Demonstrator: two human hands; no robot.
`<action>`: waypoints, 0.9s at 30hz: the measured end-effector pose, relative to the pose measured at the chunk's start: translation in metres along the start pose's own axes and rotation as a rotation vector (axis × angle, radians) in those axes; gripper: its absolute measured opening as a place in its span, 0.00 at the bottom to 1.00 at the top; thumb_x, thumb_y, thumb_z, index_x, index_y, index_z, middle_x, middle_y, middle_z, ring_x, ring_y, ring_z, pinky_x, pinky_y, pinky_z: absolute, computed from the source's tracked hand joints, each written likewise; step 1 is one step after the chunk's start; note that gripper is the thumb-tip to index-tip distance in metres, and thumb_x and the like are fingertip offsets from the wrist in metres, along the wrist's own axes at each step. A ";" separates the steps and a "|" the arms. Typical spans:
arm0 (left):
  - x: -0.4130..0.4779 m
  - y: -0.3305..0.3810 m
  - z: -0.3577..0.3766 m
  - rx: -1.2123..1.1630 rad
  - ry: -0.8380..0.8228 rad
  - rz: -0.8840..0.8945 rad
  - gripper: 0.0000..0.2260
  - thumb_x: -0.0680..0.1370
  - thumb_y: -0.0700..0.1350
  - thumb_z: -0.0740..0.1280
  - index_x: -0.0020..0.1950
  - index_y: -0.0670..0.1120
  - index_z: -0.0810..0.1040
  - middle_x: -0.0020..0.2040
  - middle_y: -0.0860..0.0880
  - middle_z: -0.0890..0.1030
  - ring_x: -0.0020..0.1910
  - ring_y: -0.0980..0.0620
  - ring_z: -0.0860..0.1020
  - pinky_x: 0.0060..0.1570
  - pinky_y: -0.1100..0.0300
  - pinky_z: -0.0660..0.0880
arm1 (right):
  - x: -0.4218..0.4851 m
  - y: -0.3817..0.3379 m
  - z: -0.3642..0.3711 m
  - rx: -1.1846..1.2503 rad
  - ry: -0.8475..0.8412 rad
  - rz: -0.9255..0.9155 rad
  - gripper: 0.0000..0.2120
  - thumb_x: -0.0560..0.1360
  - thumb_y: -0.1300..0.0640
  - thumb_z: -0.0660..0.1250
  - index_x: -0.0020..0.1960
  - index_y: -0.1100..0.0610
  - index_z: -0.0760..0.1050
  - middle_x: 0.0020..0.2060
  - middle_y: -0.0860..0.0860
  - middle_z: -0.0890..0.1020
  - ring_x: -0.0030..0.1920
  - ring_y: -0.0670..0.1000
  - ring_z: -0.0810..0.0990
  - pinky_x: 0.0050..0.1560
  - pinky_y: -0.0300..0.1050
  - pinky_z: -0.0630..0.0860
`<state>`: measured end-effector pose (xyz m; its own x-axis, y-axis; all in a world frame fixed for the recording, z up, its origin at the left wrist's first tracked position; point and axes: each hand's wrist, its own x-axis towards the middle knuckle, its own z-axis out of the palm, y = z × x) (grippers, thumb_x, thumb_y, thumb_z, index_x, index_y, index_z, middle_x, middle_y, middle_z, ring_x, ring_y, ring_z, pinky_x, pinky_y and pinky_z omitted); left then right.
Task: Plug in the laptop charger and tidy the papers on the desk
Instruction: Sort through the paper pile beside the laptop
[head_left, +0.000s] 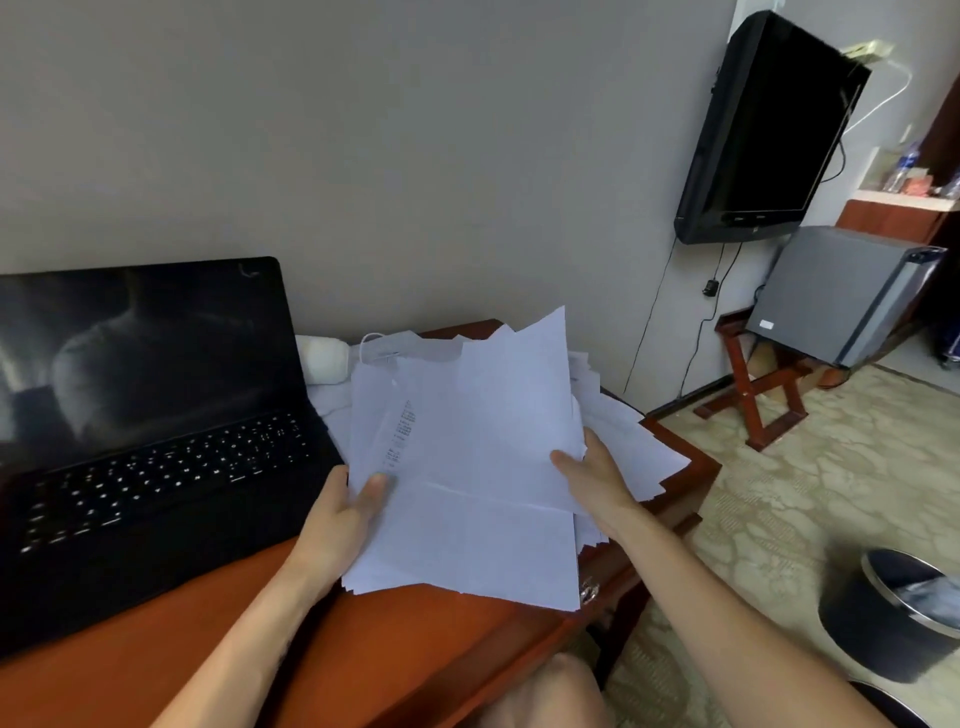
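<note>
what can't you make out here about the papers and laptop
Head view:
- Print on the papers: too small, blurred.
- Fingers of left hand and right hand: mostly behind the sheets.
- Left side of the laptop: cut off by the frame edge.
- The white lump behind it: blurred, partly covered; unidentifiable.

Left hand (343, 512): holds the papers (467, 467) by the left edge, thumb on top.
Right hand (597, 480): grips the right edge, thumb on top.

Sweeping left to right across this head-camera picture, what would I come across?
Open black laptop, stack of loose white paper sheets, red-brown wooden folding stand, round black waste bin.
</note>
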<state>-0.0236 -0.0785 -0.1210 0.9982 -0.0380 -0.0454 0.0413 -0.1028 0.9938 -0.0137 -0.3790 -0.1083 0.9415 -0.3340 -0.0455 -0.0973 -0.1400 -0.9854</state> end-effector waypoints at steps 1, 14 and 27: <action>0.000 0.002 0.000 0.025 -0.011 0.006 0.14 0.82 0.55 0.70 0.61 0.48 0.76 0.55 0.50 0.85 0.54 0.50 0.85 0.54 0.52 0.81 | 0.002 0.000 0.006 -0.012 -0.014 -0.004 0.15 0.82 0.63 0.63 0.65 0.50 0.72 0.53 0.45 0.81 0.52 0.44 0.80 0.43 0.36 0.76; 0.005 -0.004 0.000 0.024 0.039 -0.001 0.11 0.83 0.40 0.68 0.61 0.54 0.74 0.56 0.53 0.85 0.55 0.52 0.85 0.55 0.54 0.81 | 0.033 -0.002 -0.022 0.121 0.330 -0.056 0.11 0.83 0.59 0.60 0.64 0.50 0.70 0.51 0.51 0.78 0.45 0.45 0.77 0.40 0.40 0.74; 0.010 -0.007 -0.005 -0.037 0.214 0.021 0.11 0.84 0.40 0.66 0.64 0.49 0.70 0.56 0.52 0.81 0.53 0.54 0.81 0.44 0.60 0.76 | 0.010 0.013 -0.052 0.451 0.425 0.008 0.14 0.82 0.59 0.64 0.67 0.52 0.75 0.57 0.50 0.82 0.54 0.51 0.81 0.50 0.45 0.78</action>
<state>-0.0140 -0.0729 -0.1281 0.9850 0.1724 -0.0058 0.0176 -0.0672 0.9976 -0.0225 -0.4327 -0.1126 0.7215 -0.6883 -0.0757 0.1293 0.2413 -0.9618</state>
